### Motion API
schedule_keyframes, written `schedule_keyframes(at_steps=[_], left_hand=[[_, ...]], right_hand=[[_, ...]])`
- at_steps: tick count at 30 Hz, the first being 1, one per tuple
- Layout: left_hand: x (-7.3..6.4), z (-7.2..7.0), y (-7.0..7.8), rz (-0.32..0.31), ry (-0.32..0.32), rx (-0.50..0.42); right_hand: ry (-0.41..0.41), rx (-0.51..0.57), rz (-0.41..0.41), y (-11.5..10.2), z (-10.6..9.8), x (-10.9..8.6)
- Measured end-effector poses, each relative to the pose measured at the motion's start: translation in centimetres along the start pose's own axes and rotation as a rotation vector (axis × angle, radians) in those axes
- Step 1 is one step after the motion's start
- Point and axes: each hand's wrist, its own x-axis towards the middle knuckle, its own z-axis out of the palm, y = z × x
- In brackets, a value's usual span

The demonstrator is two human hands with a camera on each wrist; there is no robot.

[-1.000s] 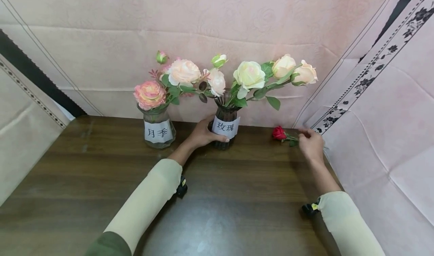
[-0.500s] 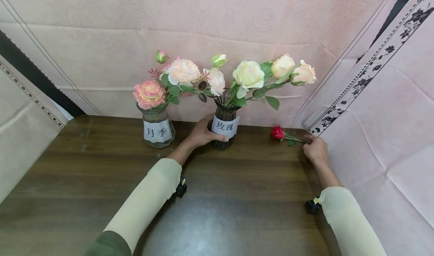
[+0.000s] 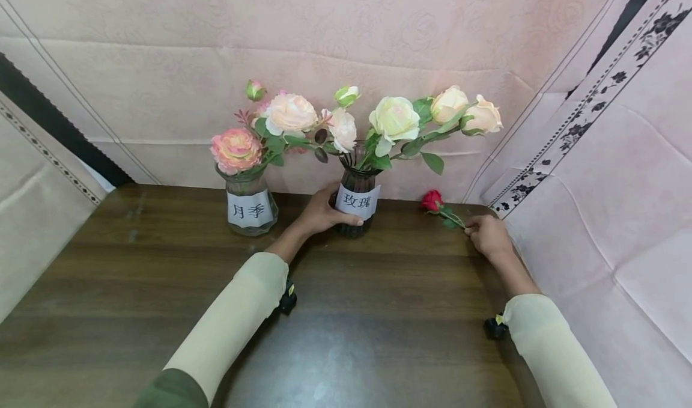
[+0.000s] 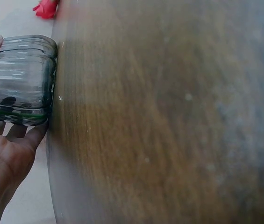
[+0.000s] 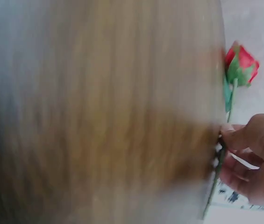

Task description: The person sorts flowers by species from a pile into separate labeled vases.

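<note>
My left hand (image 3: 324, 214) grips the dark ribbed glass vase (image 3: 358, 183) round its lower body, thumb across the front near the white paper label (image 3: 357, 201). White and cream roses (image 3: 396, 118) lean to the right out of that vase. At the right, my right hand (image 3: 489, 235) pinches the green stem of a red rose (image 3: 432, 200); its bloom points left, close to the tabletop. In the right wrist view the stem (image 5: 214, 182) runs on past the fingers. The left wrist view has the vase's glass base (image 4: 23, 77) standing on the table within the curled hand.
Left of the held vase stands another glass vase (image 3: 244, 185) with pink and peach flowers (image 3: 292, 115) and a label (image 3: 250, 208). Pale cloth (image 3: 324, 23) hangs behind the brown wooden table (image 3: 346, 318), and another cloth (image 3: 611, 216) borders it on the right.
My right hand first slid right along the stem, then moved left with the red rose, whose bloom shifted left and up a little. The left hand stayed on the vase.
</note>
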Motion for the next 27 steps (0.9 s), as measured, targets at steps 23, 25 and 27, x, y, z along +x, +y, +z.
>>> schedule_keyframes(at_steps=[23,25,27], left_hand=[[0.1,0.0,0.0,-0.016,0.010,0.013],[0.1,0.0,0.0,-0.022,0.009,0.012],[0.1,0.0,0.1,-0.025,0.008,0.012]], right_hand=[[-0.686,1.045,0.347,-13.3,-3.5,-6.8],[-0.701,1.112,0.349,-13.7,-3.1,-7.1],[-0.709,1.169,0.344,-14.2,-2.8,-7.5]])
